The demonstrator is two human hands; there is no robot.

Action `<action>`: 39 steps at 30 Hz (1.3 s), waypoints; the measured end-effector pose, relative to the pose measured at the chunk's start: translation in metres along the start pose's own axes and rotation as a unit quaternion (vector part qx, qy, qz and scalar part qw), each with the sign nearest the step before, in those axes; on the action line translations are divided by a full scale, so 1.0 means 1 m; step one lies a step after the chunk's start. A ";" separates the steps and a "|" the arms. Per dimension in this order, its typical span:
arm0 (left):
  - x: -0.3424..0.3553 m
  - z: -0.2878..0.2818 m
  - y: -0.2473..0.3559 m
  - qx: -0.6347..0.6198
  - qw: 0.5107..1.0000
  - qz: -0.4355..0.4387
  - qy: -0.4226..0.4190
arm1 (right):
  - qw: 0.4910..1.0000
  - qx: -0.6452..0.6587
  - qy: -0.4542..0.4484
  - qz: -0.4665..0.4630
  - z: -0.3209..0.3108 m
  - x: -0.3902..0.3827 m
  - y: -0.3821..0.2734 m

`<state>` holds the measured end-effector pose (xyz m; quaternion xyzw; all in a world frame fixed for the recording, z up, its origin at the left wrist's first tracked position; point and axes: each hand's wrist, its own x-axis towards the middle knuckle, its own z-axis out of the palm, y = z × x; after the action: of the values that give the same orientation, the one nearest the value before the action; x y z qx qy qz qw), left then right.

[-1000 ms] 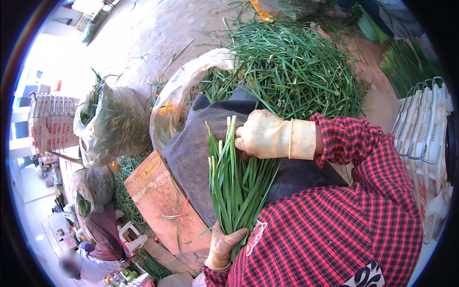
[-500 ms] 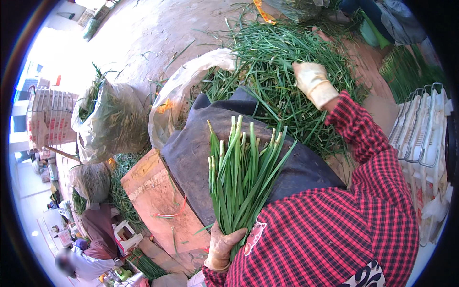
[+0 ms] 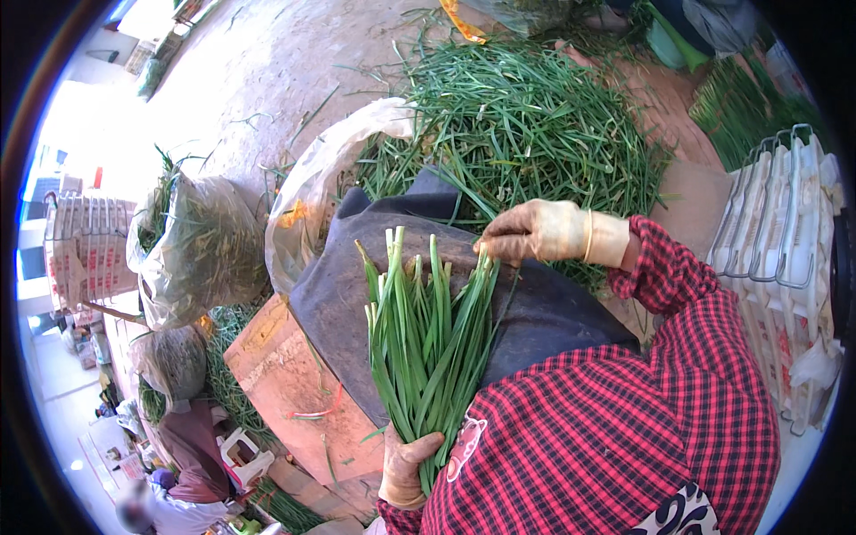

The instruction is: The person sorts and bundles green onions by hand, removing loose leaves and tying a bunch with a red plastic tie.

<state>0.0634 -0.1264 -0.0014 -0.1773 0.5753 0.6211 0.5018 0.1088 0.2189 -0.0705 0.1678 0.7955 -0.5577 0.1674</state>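
While the gloved left hand [image 3: 410,464] has its grip wrapped around the leafy end of a bunch of green stalks [image 3: 423,343] near the checked shirt [image 3: 606,428], the gloved right hand [image 3: 544,234] pinches pale ends at the bunch's right edge. Below lies a dark cloth [image 3: 571,312]. Beyond spreads a loose green heap [image 3: 535,134], with a stuffed clear bag [image 3: 209,245] farther left.

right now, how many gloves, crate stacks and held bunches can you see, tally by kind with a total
Gloves, left glove and right glove: 2
Crate stacks, left stack and right stack: 2
Held bunch: 1
Total: 5
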 end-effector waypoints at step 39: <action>0.042 0.014 0.009 0.238 0.931 0.275 0.033 | 0.941 0.255 0.028 -0.222 0.111 0.004 -0.059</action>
<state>0.0425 -0.0947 -0.0262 0.0920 0.7486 0.5736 0.3197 0.0873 0.0952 -0.0591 0.0396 0.6479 -0.7601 -0.0314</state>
